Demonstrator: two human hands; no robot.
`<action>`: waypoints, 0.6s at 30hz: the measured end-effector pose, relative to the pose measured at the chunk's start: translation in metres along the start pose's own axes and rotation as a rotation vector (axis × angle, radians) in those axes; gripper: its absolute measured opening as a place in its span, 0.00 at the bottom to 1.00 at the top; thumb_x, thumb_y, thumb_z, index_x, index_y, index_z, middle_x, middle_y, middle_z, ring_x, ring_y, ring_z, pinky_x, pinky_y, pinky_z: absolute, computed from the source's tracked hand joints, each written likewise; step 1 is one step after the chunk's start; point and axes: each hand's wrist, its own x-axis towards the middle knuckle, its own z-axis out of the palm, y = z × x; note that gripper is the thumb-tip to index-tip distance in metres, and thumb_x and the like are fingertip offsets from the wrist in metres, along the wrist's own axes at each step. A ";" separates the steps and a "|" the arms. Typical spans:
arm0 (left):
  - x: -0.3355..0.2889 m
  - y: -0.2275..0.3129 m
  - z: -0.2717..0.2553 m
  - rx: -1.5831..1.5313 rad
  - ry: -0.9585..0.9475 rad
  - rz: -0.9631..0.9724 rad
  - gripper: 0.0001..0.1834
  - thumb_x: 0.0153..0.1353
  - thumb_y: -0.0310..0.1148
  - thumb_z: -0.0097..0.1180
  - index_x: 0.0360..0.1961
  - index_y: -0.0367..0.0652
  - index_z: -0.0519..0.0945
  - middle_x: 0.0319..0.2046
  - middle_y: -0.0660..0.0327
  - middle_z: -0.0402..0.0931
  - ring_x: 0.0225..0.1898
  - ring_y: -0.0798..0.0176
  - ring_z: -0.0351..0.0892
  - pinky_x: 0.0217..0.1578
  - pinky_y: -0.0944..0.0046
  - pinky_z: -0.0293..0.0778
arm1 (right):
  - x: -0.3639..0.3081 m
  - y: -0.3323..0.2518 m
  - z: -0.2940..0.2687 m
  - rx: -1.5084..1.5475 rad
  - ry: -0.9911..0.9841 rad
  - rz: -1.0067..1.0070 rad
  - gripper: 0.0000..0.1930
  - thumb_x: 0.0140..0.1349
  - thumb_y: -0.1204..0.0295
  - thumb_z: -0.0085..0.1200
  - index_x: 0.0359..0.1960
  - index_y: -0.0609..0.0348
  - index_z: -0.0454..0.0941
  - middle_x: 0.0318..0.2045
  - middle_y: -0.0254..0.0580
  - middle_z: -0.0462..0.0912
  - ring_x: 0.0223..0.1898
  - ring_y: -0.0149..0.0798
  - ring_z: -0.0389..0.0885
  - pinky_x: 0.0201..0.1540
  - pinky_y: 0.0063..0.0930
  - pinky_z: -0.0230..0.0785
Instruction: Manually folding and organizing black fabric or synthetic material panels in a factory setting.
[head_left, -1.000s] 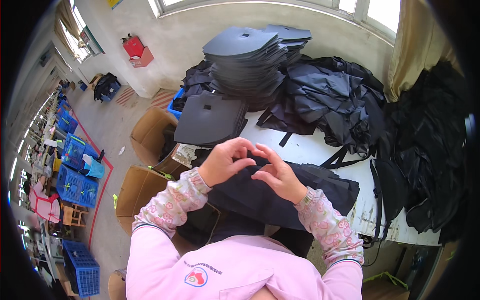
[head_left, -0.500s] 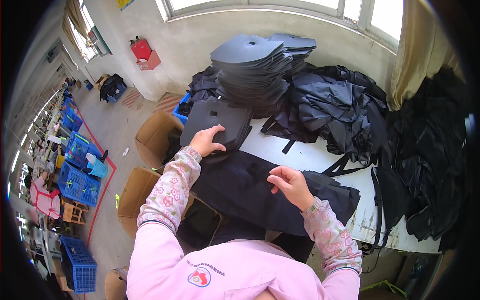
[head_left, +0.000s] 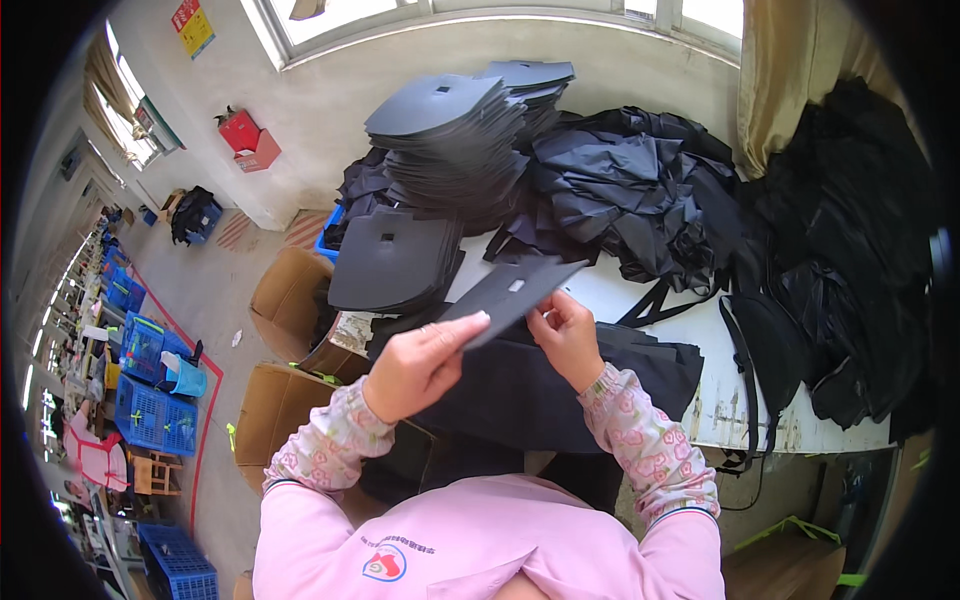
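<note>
A thin dark grey panel (head_left: 495,298) with a small rectangular hole is held up in front of me, tilted. My left hand (head_left: 425,365) grips its near left end, thumb on top. At the right end, my right hand (head_left: 565,335) pinches its edge. Black fabric (head_left: 500,395) lies below both hands across the table's front edge. Just beyond my left hand sits a short stack of the same dark panels (head_left: 390,262). A much taller stack of panels (head_left: 440,140) rises behind it.
Crumpled black fabric (head_left: 640,190) heaps on the white table (head_left: 735,400), right of the stacks. A black strapped bag piece (head_left: 770,345) hangs at the right. Open cardboard boxes (head_left: 285,300) stand left of the table. Blue crates (head_left: 155,415) line the floor further left.
My left hand has come off the short stack and moved nearer me with a panel. My right hand has risen and now holds the panel's other end. The view has shifted.
</note>
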 end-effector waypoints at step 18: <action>0.001 -0.003 0.020 -0.398 -0.427 0.305 0.28 0.56 0.28 0.66 0.60 0.39 0.76 0.58 0.49 0.74 0.56 0.50 0.78 0.56 0.58 0.74 | -0.024 -0.020 -0.031 0.668 -0.034 0.346 0.08 0.60 0.76 0.63 0.40 0.63 0.82 0.33 0.37 0.82 0.34 0.29 0.82 0.36 0.24 0.74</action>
